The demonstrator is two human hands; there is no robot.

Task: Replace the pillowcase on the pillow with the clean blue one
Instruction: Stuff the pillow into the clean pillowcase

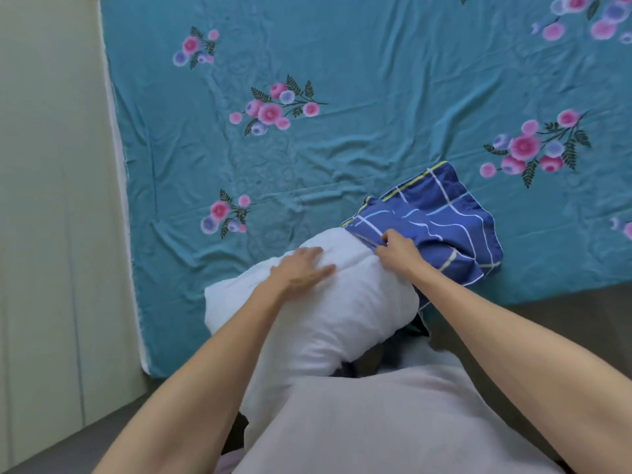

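A bare white pillow (328,313) lies at the near edge of the bed, one end pointing away from me. The blue pillowcase (441,220), checked with white and yellow lines, covers only the pillow's far right end and lies bunched on the sheet. My left hand (301,268) rests flat on top of the pillow with its fingers spread. My right hand (398,249) pinches the open edge of the blue pillowcase where it meets the pillow.
A teal bedsheet (342,148) with pink flower prints covers the bed. A pale wall (51,200) runs along the bed's left side. The grey floor (564,309) shows at the near right. My pale shirt fills the bottom of the view.
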